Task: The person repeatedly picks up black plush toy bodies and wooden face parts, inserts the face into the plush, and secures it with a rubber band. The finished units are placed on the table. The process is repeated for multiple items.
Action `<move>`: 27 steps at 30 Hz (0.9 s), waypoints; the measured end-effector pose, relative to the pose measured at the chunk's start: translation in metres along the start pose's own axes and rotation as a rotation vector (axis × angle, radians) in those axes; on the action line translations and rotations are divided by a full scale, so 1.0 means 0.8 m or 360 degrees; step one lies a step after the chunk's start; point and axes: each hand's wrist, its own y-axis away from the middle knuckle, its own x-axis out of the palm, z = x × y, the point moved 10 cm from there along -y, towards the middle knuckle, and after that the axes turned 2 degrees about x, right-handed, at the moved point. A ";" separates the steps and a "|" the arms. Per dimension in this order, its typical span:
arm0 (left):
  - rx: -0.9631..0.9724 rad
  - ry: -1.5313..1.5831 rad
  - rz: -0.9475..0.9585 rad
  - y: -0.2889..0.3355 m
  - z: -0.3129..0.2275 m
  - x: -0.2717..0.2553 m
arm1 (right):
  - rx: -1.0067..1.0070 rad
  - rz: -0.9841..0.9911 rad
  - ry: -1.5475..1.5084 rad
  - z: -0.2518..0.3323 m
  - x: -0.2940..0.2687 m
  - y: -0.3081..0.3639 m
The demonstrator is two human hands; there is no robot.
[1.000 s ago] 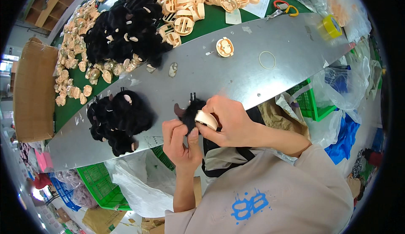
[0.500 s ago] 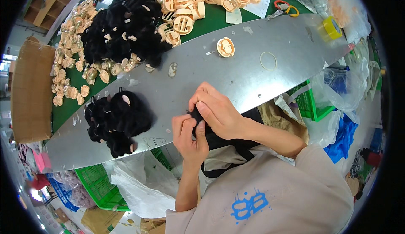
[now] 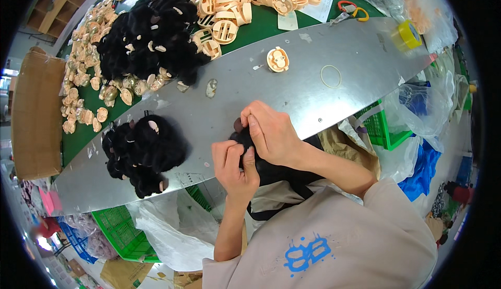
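Both hands work a black plush piece (image 3: 245, 139) at the near edge of the grey metal table (image 3: 313, 96). The left hand (image 3: 232, 164) has its grip closed on the piece from below, and the right hand (image 3: 271, 135) has its grip closed over it from above. Left of the piece a heap of black plush pieces (image 3: 141, 153) lies on the table; beyond it a cream plastic disc (image 3: 277, 59) and a rubber band (image 3: 331, 75). Green crates (image 3: 120, 237) stand below the table.
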 end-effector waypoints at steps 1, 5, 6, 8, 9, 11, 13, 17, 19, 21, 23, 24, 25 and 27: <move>0.0020 -0.0003 -0.0006 -0.001 -0.001 0.000 | 0.0012 -0.0024 -0.0003 -0.001 -0.002 0.000; 0.0077 -0.0010 0.0031 -0.006 -0.009 0.002 | 0.0197 -0.0006 -0.0091 -0.008 -0.009 -0.002; 0.0056 0.0002 0.0044 -0.007 -0.009 0.001 | 0.0231 0.0000 -0.0105 -0.011 -0.011 -0.002; 0.0016 0.0025 0.0066 -0.008 -0.010 0.002 | 0.0262 0.0023 -0.0104 -0.013 -0.013 -0.002; -0.0005 0.0028 0.0057 -0.008 -0.010 0.003 | 0.0260 0.0040 -0.0090 -0.012 -0.014 0.000; -0.0041 0.0053 0.0048 -0.008 -0.010 0.010 | 0.0309 -0.0001 -0.0242 -0.021 -0.016 0.002; 0.0014 0.0034 0.0070 -0.018 -0.015 0.020 | 0.0399 -0.0105 -0.0588 -0.045 -0.013 0.003; 0.0058 -0.0014 0.0108 -0.025 -0.027 0.033 | 0.0555 0.0020 -0.0688 -0.055 -0.015 0.003; 0.0075 0.0071 0.0083 -0.024 -0.022 0.036 | 0.0514 -0.0003 -0.0625 -0.063 -0.017 0.004; 0.0045 0.0118 0.0081 -0.018 -0.016 0.038 | 0.0552 -0.0003 -0.0598 -0.061 -0.018 0.004; 0.0068 0.0108 0.0050 -0.013 -0.015 0.036 | 0.0537 -0.0004 -0.0454 -0.051 -0.021 0.002; 0.0079 0.0102 0.0034 -0.011 -0.015 0.035 | 0.0528 -0.0003 -0.0383 -0.048 -0.023 0.001; 0.0090 0.0086 0.0030 -0.011 -0.017 0.034 | 0.0506 -0.0031 -0.0332 -0.048 -0.026 0.001; 0.0113 0.0053 0.0022 -0.010 -0.020 0.032 | 0.0461 -0.0086 -0.0232 -0.050 -0.031 0.000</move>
